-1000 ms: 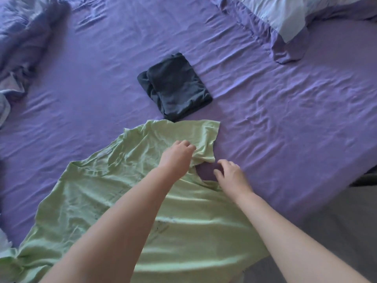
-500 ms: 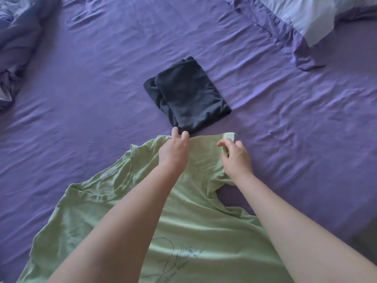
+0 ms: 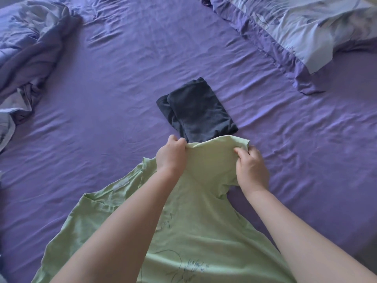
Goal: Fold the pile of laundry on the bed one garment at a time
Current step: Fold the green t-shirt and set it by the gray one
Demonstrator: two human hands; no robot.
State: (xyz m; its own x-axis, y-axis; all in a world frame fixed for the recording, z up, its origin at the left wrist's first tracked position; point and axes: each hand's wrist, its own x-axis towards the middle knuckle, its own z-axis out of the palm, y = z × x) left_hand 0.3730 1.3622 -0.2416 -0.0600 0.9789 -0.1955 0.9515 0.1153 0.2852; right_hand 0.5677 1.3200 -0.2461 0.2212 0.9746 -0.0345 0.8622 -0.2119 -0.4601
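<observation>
We count two garments on the bed (image 3: 102, 129). Nearest us lies one light green T-shirt (image 3: 204, 231), spread over the near edge of the purple sheet, collar toward the left. A dark line drawing and some scribbled handwriting run across its chest; we cannot read the words. A small pale label sits by the collar, its print too small to make out.

Two hands work one sleeve of that shirt, lifted just above the sheet. Our left hand (image 3: 171, 156) has its fingers curled round the sleeve's left edge, pinching the cloth. Our right hand (image 3: 252, 168) grips the sleeve's right corner, thumb and fingers closed on the hem.

Just beyond the sleeve, toward the middle of the bed, rests one dark grey garment (image 3: 197, 111), already folded into a neat rectangle; the sleeve hem overlaps its near corner in our view.

Farther off, one rumpled duvet (image 3: 30, 48) bunches at the far left corner, and one pale patterned pillow (image 3: 306, 31) lies at the far right corner.
</observation>
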